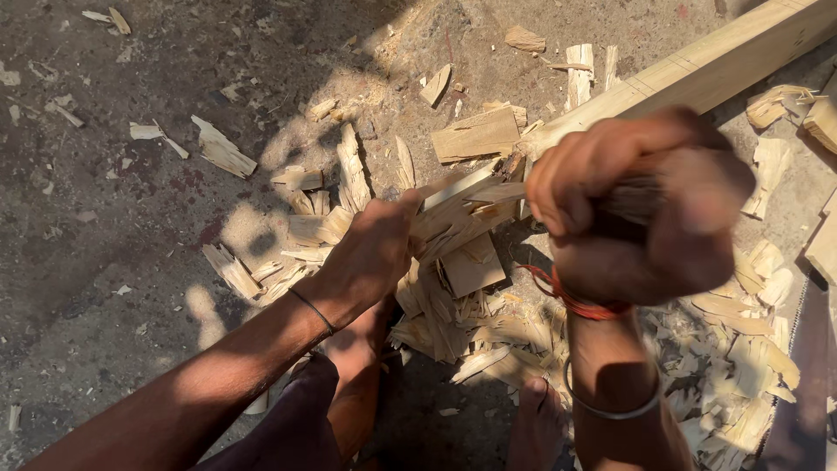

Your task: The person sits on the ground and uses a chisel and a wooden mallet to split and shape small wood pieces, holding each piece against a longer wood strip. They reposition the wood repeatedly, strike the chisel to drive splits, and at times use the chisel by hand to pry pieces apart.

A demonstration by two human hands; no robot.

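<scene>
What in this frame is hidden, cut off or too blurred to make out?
- Head view: what the right hand grips is hidden by its fingers and motion blur.
- The long wooden beam runs off the top right edge.
- The worked end of the wood piece is covered by the left hand.
- The saw blade is cut off at the right edge.

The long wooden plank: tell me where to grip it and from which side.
Grip the long wooden plank at its splintered near end, as the left hand does, coming from the left side. That end lies closest and its split faces give the fingers purchase; the rest runs away to the upper right. The right hand, fisted on a blurred handle, crowds the right side.
</scene>
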